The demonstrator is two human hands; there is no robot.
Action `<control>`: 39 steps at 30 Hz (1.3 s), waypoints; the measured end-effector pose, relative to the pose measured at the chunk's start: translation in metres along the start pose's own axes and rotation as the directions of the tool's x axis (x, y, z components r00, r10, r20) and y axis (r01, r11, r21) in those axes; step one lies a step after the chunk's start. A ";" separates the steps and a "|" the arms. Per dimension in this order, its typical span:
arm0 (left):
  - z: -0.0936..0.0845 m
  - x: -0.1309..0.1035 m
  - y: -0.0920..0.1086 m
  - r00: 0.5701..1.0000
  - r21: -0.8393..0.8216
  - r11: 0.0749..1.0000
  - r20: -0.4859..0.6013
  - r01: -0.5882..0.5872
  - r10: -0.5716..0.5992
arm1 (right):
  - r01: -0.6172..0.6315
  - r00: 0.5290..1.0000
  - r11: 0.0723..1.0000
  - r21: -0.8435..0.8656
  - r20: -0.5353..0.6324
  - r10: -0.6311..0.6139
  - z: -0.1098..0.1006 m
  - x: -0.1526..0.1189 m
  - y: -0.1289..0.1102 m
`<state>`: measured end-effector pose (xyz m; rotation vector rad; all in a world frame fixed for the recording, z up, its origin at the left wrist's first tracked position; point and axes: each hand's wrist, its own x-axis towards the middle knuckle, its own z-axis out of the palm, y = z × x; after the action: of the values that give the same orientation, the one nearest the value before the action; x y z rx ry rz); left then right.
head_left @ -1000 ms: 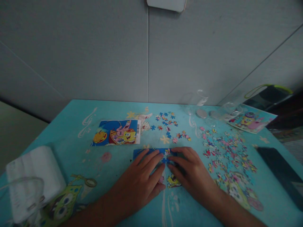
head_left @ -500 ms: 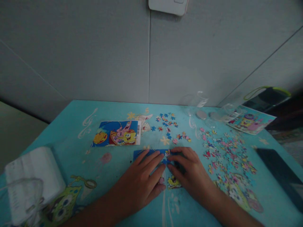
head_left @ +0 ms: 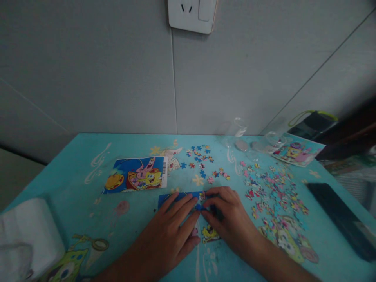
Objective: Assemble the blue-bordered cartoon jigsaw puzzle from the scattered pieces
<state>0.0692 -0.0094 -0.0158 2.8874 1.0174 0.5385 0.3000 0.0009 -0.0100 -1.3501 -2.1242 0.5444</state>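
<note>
A partly assembled jigsaw (head_left: 182, 194) lies on the table under both hands, with a blue upper edge and a yellow character at its lower right. My left hand (head_left: 176, 227) rests flat on it, fingers spread. My right hand (head_left: 227, 209) is at its right side, thumb and index finger close together on a blue piece near the middle. Beyond the hands is a blue picture card (head_left: 136, 173) showing a yellow and a pink character. Loose blue and mixed pieces (head_left: 202, 172) lie to the right of that card.
A large spread of pieces (head_left: 273, 192) covers the right side. Further right are a dark phone-like slab (head_left: 340, 219) and another picture card (head_left: 299, 150). Clear containers (head_left: 237, 127) stand near the wall. A white packet (head_left: 29, 235) sits at the left.
The camera view has tilted up and shifted right, so more of the wall socket shows. Both hands keep nearly the same place on the jigsaw.
</note>
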 end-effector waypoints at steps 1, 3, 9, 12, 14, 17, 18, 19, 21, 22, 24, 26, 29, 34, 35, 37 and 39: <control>0.000 0.000 0.000 1.000 0.003 1.000 -0.005 -0.001 0.001 | -0.004 1.000 1.000 0.001 -0.003 0.004 0.000 0.000 -0.001; 0.001 0.001 -0.001 1.000 0.005 1.000 -0.019 -0.005 0.005 | -0.021 1.000 1.000 0.001 0.013 0.021 -0.001 0.002 -0.004; 0.002 0.000 -0.002 1.000 0.006 1.000 -0.015 -0.002 0.003 | -0.052 0.996 0.999 0.004 0.072 0.051 -0.010 0.006 -0.010; 0.001 0.000 -0.002 1.000 0.010 1.000 -0.021 -0.008 0.008 | -0.112 0.993 0.993 -0.033 -0.032 0.111 -0.024 0.008 0.003; 0.001 0.001 -0.002 1.000 0.018 1.000 -0.013 -0.011 0.011 | -0.177 0.980 0.982 -0.069 -0.103 0.169 -0.034 0.010 0.017; 0.002 0.000 -0.003 1.000 0.029 0.999 -0.007 -0.014 0.014 | -0.224 0.973 0.967 -0.119 -0.092 0.214 -0.041 0.013 0.036; 0.002 0.000 -0.003 1.000 0.033 0.999 -0.003 -0.019 0.019 | -0.226 0.973 0.964 -0.143 -0.078 0.216 -0.041 0.014 0.040; 0.002 0.000 -0.003 1.000 0.039 0.999 0.002 -0.023 0.022 | -0.223 0.974 0.960 -0.171 -0.069 0.214 -0.041 0.014 0.043; 0.002 -0.001 -0.003 0.999 0.054 0.998 0.014 -0.035 0.034 | -0.215 0.977 0.950 -0.229 -0.064 0.205 -0.039 0.014 0.043; 0.002 -0.001 -0.003 0.999 0.060 0.997 0.016 -0.041 0.040 | -0.208 0.978 0.946 -0.250 -0.063 0.198 -0.037 0.014 0.043; 0.001 0.000 -0.003 0.999 0.056 0.998 0.000 -0.039 0.039 | -0.186 0.983 0.945 -0.268 -0.051 0.179 -0.035 0.013 0.040; 0.000 0.000 -0.003 0.999 0.038 0.999 -0.026 -0.029 0.030 | -0.160 0.987 0.950 -0.269 -0.043 0.154 -0.034 0.012 0.038; -0.001 0.001 -0.002 0.998 0.033 0.999 -0.055 -0.036 0.038 | -0.135 0.991 0.952 -0.273 -0.044 0.128 -0.033 0.011 0.037; -0.005 -0.001 -0.002 0.994 0.068 0.994 -0.070 -0.080 0.085 | -0.127 0.992 0.948 -0.290 -0.040 0.121 -0.031 0.012 0.035; -0.007 0.000 -0.003 0.992 0.076 0.993 -0.084 -0.087 0.093 | -0.126 0.992 0.945 -0.301 -0.040 0.120 -0.030 0.012 0.034; -0.013 0.000 -0.006 0.988 0.095 0.990 -0.112 -0.100 0.110 | -0.126 0.992 0.936 -0.330 -0.044 0.118 -0.029 0.012 0.033; -0.019 0.000 -0.009 0.983 0.127 0.986 -0.137 -0.106 0.123 | -0.123 0.992 0.929 -0.349 -0.044 0.115 -0.029 0.011 0.033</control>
<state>0.0576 -0.0039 0.0009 3.0661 0.9337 0.7282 0.3373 0.0255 -0.0050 -1.6787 -2.2030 0.1951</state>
